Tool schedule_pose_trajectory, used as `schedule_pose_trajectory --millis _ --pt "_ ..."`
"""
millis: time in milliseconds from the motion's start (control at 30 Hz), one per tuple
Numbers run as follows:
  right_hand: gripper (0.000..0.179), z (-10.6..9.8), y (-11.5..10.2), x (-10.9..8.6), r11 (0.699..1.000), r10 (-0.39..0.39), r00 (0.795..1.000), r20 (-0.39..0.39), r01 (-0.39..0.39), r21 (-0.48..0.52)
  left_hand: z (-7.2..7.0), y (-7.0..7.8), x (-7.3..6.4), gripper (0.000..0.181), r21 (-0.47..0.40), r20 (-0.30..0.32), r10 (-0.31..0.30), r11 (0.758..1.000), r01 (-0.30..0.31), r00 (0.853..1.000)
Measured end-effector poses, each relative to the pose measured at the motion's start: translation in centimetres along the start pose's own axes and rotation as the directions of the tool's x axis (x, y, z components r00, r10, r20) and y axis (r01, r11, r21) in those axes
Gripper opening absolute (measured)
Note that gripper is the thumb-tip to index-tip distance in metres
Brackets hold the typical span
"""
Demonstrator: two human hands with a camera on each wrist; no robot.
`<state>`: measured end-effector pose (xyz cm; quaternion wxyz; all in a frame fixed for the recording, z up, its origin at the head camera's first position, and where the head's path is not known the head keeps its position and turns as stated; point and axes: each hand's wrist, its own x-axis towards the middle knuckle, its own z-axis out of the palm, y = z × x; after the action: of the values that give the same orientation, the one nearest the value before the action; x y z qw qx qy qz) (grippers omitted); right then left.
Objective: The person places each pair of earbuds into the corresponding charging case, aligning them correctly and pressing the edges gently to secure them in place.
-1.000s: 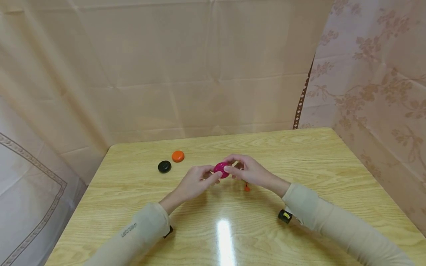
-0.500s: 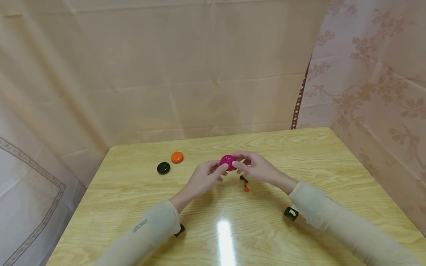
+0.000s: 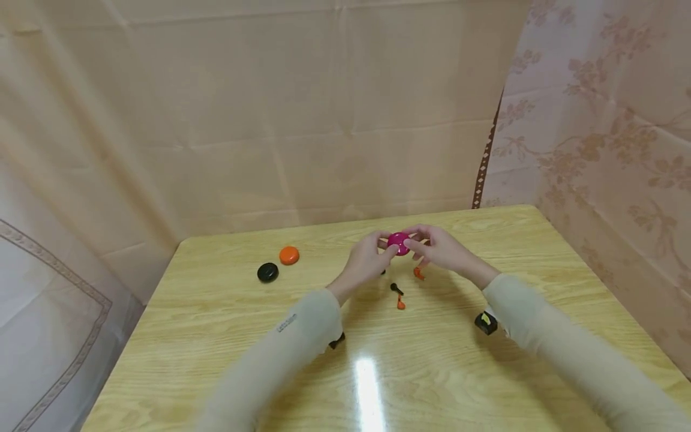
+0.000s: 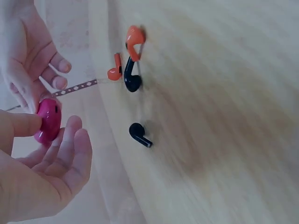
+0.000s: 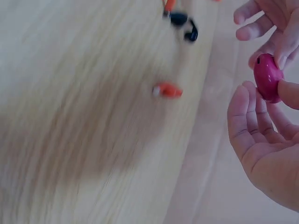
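In the head view, my left hand [image 3: 367,261] and my right hand [image 3: 444,247] pinch a glossy magenta round earbud case [image 3: 399,243] between them, raised above the table's far part. Each thumb presses on the case, with the fingers curved behind it. Its lid looks closed in the left wrist view, where a small dark slot marks its edge. Below the hands lie loose earbuds: an orange earbud [image 3: 418,273], a black earbud [image 3: 396,288] touching or close to another orange earbud [image 3: 400,302], and a black earbud [image 4: 138,134] partly hidden by my left hand in the head view.
A black round case [image 3: 267,272] and an orange round case [image 3: 289,255] sit to the left on the wood-grain table [image 3: 216,336]. Beige cloth [image 3: 243,120] hangs behind the table, and a floral cloth [image 3: 610,150] hangs on the right.
Both hands have carried the magenta case to the right and farther from me. The earbuds beneath have come into view. The black and orange cases stay in place.
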<state>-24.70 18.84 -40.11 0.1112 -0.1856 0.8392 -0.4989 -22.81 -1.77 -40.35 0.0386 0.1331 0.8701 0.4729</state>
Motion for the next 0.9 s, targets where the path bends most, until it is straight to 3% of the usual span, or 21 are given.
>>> schedule_pose_trajectory --millis 233,333,533,667,900 --pt "0.042 -2.2 2.2 1.6 0.988 0.151 0.987 -0.046 -0.149 0.049 2.9 0.6 3.8 0.035 0.022 0.078 -0.087 0.996 0.086 0.993" --pt "0.041 -2.8 3.7 1.8 0.980 0.199 0.978 -0.071 -0.196 0.043 4.3 0.6 4.8 0.032 0.055 0.075 -0.119 0.992 0.115 0.990" --pt "0.041 -3.2 6.0 2.0 0.980 0.195 0.972 -0.135 -0.199 -0.021 6.1 0.8 6.3 0.015 0.212 0.054 -0.111 0.972 0.097 0.992" --pt "0.041 -3.2 6.4 2.0 0.971 0.216 0.960 -0.177 -0.230 -0.068 6.9 0.9 7.0 0.016 0.289 0.067 -0.127 0.952 0.102 0.990" --pt "0.038 -2.5 6.2 2.4 0.958 0.261 0.938 -0.230 -0.281 -0.061 7.3 1.2 7.2 0.017 0.277 0.023 -0.206 0.942 0.192 0.978"
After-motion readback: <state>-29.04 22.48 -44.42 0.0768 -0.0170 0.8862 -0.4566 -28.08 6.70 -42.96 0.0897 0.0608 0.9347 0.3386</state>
